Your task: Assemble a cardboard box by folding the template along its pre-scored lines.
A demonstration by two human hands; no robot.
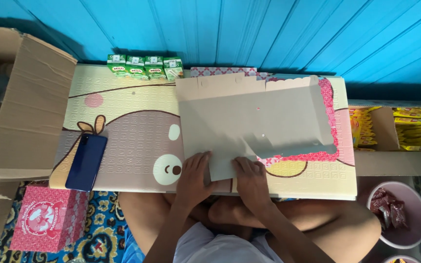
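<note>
1. The left hand lies palm down, fingers spread and nearly flat, pressing on the near edge of a flat cardboard box blank. It grips nothing; it only bears down.
2. The right hand rests just beside it, fingers slightly curled over the same near flap, pressing rather than pinching.
3. The box blank is an unfolded sheet of thin card, grey-brown on the upturned side, with a pink patterned print showing along its right and far edges. It lies on the right half of the lap board, its right-hand flap lifting a little.
4. The sheet looks light and fairly stiff, likely to bend only along its scored creases. Its edges and flaps seem the best places to take hold; the broad middle would buckle under a pinch.
5. The lap board is a smooth, embossed panel printed with a pale cartoon bear, resting across the person's crossed legs.
6. A dark blue phone lies flat on the board's left part, well apart from the hands.
7. Four small green drink cartons stand in a row at the board's far edge, against a bright blue plank wall.
8. An open corrugated carton sits to the left, and a pink patterned box lies on the floor near it.
9. To the right, a pink bowl holds dark red wrapped snacks.
</note>
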